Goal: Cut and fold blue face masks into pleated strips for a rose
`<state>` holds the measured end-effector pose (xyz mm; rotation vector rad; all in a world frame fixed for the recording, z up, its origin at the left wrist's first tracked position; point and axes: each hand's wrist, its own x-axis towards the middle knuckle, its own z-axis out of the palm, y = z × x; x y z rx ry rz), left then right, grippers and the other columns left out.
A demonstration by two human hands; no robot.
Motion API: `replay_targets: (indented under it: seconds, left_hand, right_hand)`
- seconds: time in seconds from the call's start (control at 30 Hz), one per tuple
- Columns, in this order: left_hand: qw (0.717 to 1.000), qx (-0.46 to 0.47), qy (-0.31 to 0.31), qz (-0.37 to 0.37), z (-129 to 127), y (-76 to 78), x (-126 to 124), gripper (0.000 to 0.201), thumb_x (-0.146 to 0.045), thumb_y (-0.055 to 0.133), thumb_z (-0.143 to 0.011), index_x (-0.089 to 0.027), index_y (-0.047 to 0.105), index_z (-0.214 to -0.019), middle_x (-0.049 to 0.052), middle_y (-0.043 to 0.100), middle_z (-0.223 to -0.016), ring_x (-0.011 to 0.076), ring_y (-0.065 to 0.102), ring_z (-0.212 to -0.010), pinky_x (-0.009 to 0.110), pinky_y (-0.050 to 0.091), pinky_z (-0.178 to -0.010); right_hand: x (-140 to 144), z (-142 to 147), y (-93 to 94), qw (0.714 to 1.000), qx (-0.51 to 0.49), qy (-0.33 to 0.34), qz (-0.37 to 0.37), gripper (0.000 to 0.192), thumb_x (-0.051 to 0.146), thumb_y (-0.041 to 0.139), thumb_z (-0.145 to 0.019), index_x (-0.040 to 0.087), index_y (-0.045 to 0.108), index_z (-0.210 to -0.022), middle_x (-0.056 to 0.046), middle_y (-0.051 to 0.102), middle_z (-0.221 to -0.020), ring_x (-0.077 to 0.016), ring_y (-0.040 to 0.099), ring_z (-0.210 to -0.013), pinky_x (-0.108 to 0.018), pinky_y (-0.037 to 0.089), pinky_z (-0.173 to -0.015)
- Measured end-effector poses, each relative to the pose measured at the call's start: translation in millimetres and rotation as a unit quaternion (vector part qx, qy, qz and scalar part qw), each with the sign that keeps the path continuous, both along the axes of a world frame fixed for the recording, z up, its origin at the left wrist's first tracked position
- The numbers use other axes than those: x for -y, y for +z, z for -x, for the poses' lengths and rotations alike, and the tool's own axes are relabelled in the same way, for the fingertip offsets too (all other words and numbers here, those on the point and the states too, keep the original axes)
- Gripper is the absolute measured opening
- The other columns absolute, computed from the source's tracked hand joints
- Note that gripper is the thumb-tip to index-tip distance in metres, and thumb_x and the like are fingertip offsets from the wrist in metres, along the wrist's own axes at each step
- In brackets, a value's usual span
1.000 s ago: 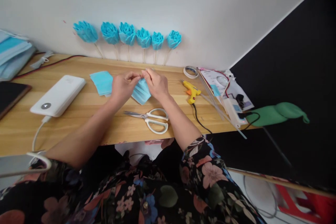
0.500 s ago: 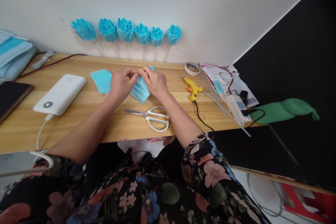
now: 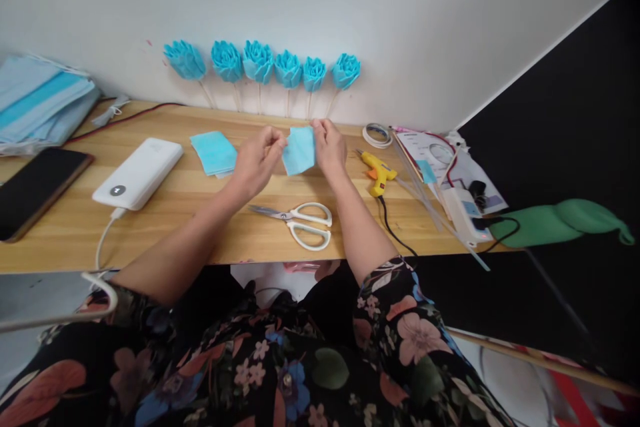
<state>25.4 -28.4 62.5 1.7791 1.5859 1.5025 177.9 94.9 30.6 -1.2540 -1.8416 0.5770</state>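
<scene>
Centrally, head view, one entry per item, each placed from the scissors (image 3: 299, 223) with white handles, which lie flat on the wooden table (image 3: 165, 213) near its front edge.

Blue piece (image 3: 299, 150): a small sheet of blue mask fabric, held up off the table just behind the scissors, between the two hands.

Left hand (image 3: 256, 161): behind and slightly left of the scissors; thumb and fingers pinched shut on the left edge of the blue piece.

Right hand (image 3: 329, 145): behind and slightly right of the scissors; fingertips closed on the right edge of the blue piece.

Stack of blue squares (image 3: 214, 152): flat on the table, behind and left of the scissors, apart from the hands.

Power bank (image 3: 139, 173): white, farther left of the scissors, a white cable running from its near end.

Phone (image 3: 36, 191): dark, far left of the scissors.

Pile of face masks (image 3: 40, 101): far left and behind the scissors, against the wall.

Blue flowers (image 3: 260, 65): six on thin sticks, in a row against the wall, well behind the scissors.

Glue gun (image 3: 379, 172): yellow, right of the scissors, black cord trailing forward.

Tape roll (image 3: 377, 135): behind and right of the scissors, just beyond the glue gun.
</scene>
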Motion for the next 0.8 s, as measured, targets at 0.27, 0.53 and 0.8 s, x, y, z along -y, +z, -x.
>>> replay_targets:
  seconds: [0.27,0.53,0.8]
  left_hand:
    - [0.95,-0.233,-0.206,-0.024,-50,38.7,79,0.022,-0.021,0.042,-0.09,-0.021,0.051,-0.071,0.004,0.058,-0.067,0.0187,0.051,-0.066,0.035,0.041,-0.071]
    - [0.878,-0.302,-0.37,0.018,-69,-37.6,139,0.033,-0.034,0.05,-0.098,-0.018,0.06,-0.071,0.005,0.064,-0.064,0.0189,0.06,-0.06,0.033,0.043,-0.059]
    - [0.874,-0.219,-0.435,-0.003,-46,-5.7,134,0.049,-0.02,0.056,-0.095,-0.027,0.052,-0.143,0.011,0.062,-0.14,0.0254,0.057,-0.129,0.041,0.047,-0.107]
  right_hand:
    - [-13,-12,-4.7,0.998,-0.026,-0.042,-0.048,0.04,0.052,0.041,-0.099,0.023,0.067,-0.109,-0.007,0.072,-0.098,-0.0232,0.064,-0.1,-0.035,0.047,-0.086]
    - [23,10,15.9,0.967,-0.157,0.201,0.015,0.049,0.065,0.051,-0.092,0.022,0.072,-0.103,-0.003,0.069,-0.088,-0.0176,0.063,-0.084,-0.03,0.049,-0.073]
    - [6,7,3.1,0.97,-0.209,0.126,0.001,0.054,0.067,0.049,-0.091,0.019,0.073,-0.099,-0.002,0.068,-0.085,-0.0158,0.061,-0.082,-0.028,0.049,-0.073]
